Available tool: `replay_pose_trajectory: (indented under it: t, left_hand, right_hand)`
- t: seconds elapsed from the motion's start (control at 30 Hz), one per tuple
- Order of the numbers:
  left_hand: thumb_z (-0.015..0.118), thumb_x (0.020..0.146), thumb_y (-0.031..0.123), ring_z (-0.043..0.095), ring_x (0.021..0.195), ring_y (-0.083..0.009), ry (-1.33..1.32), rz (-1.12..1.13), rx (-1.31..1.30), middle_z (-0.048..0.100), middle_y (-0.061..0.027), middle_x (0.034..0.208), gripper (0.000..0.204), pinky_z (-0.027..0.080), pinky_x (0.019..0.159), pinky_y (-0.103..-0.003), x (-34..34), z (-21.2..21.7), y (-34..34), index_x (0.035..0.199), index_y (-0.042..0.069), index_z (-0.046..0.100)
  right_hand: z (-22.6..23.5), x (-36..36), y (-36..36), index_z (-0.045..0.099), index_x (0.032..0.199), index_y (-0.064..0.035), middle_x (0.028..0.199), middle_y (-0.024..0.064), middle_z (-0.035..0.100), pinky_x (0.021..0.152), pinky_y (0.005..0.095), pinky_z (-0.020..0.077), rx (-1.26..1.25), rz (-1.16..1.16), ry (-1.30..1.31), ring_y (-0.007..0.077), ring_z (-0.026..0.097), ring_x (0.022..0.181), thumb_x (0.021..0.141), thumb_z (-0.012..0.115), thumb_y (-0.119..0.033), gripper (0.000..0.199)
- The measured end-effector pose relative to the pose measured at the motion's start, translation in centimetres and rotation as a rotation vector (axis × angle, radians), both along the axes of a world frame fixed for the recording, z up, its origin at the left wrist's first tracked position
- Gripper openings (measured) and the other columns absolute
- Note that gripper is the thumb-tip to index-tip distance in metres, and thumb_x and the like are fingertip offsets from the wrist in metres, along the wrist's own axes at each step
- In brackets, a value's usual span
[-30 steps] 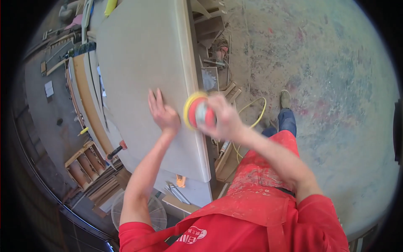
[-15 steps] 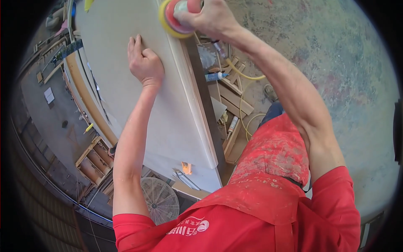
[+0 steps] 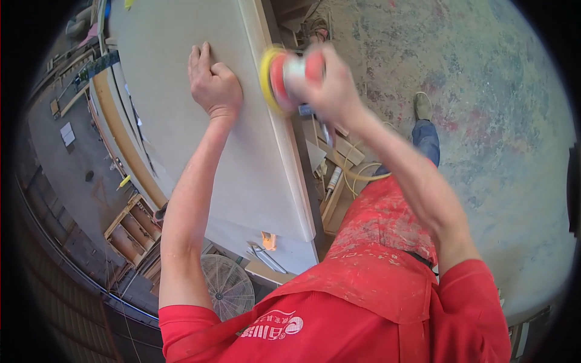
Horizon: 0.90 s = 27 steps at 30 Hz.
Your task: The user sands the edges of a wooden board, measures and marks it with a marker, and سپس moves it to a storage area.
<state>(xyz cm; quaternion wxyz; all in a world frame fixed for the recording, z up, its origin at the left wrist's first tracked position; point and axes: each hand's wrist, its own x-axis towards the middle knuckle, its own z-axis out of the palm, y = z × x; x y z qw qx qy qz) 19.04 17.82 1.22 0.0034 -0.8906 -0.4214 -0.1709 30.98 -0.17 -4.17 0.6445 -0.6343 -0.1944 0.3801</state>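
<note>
Sander (image 3: 278, 75) sits inside the grasp of the right fingers (image 3: 330, 62), left fingers (image 3: 206, 57) lying unclenched on the panel (image 3: 245, 166).

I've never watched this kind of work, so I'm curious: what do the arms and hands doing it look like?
They're human. The left hand and the right hand, which is blurred, show no gloves. The forearms are bare, with no cables. Plain, short red sleeves end above the elbows.

The panel (image 3: 249, 163) looks smooth and matt, the sander (image 3: 278, 77) plastic, the apron (image 3: 370, 279) cloth
</note>
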Motion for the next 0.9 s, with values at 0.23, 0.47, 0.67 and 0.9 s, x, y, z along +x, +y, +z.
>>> replay_pose_trajectory:
  t: [0.23, 0.47, 0.67, 0.9]
  left_hand:
    - [0.043, 0.083, 0.007, 0.047, 0.131, -0.0344, 0.006, 0.007, -0.004, 0.054, -0.0188, 0.137, 0.046, 0.039, 0.109, -0.041, 0.0, -0.2, -0.3, 0.125, 0.006, 0.063]
    - [0.044, 0.083, 0.007, 0.047, 0.131, -0.0342, 0.002, 0.018, 0.000, 0.054, -0.0185, 0.137, 0.045, 0.039, 0.109, -0.041, -0.8, 0.0, -0.5, 0.124, 0.006, 0.063]
    - [0.044, 0.083, 0.007, 0.047, 0.130, -0.0345, 0.004, -0.005, 0.008, 0.054, -0.0180, 0.137, 0.045, 0.039, 0.108, -0.041, -0.1, -0.5, -0.3, 0.124, 0.006, 0.063]
    - [0.044, 0.083, 0.007, 0.047, 0.130, -0.0354, 0.013, 0.022, 0.019, 0.054, -0.0177, 0.137, 0.045, 0.039, 0.108, -0.042, -0.7, -0.2, -0.2, 0.124, 0.007, 0.064]
  right_hand:
    - [0.3, -0.5, -0.7, 0.054, 0.103, -0.0003, 0.089, 0.0119, 0.061, 0.077, 0.0339, 0.0504, -0.066, 0.018, 0.156, 0.0184, 0.060, 0.084, 0.075, 0.075, -0.032, 0.047]
    - [1.0, -6.2, -5.7, 0.053, 0.107, -0.0014, 0.094, 0.0150, 0.061, 0.082, 0.0364, 0.0490, 0.021, 0.008, -0.046, 0.0238, 0.061, 0.089, 0.075, 0.077, -0.029, 0.049]
    - [1.8, 5.7, 5.4, 0.055, 0.108, 0.0001, 0.095, 0.0171, 0.061, 0.077, 0.0384, 0.0515, -0.070, -0.006, -0.156, 0.0269, 0.063, 0.088, 0.074, 0.078, -0.028, 0.049]
    - [2.4, -1.9, -2.3, 0.053, 0.110, 0.0000, 0.101, 0.0197, 0.058, 0.071, 0.0408, 0.0541, 0.153, 0.098, -0.489, 0.0355, 0.063, 0.090, 0.069, 0.082, -0.022, 0.055]
